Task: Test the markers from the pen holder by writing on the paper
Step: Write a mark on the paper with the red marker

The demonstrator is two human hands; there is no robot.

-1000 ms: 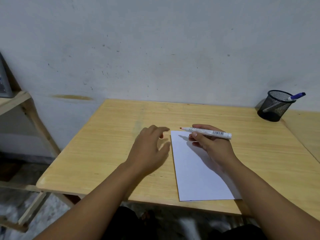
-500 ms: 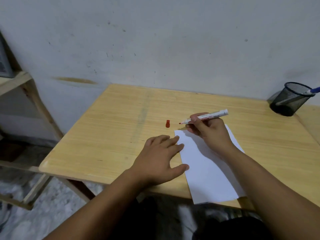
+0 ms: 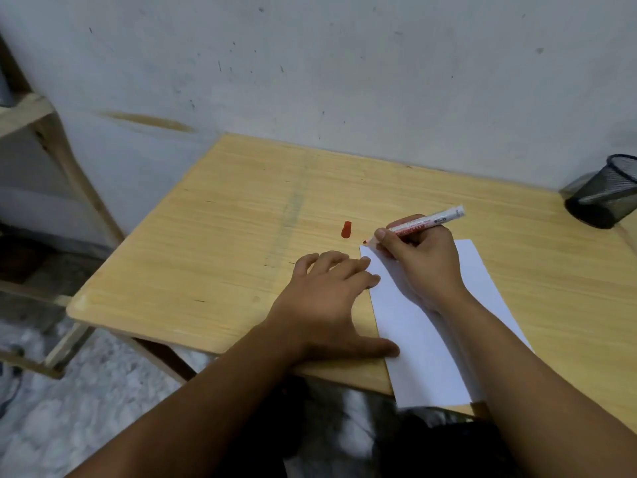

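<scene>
Dim and evenly lit, with a cool grey cast on the wall (image 3: 344, 63). Soft, faint shadows only, under the right hand (image 3: 417, 263) on the paper (image 3: 424, 339) and beside the pen holder (image 3: 603, 194). No glare. Fairly sharp on the table (image 3: 224, 236), smeared and murky along the bottom and over the floor (image 3: 69, 408). Wide-angle bending at the edges, slanting the shelf frame (image 3: 62, 160) on the left.

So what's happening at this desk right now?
A person is about to try out a white-barrelled red marker on a white sheet of paper. The right hand holds the marker in a writing grip, tip at the sheet's far left corner. The left hand lies flat, fingers and thumb on the sheet's left edge. The small red cap sits off on the wooden table. No mark shows yet.
</scene>
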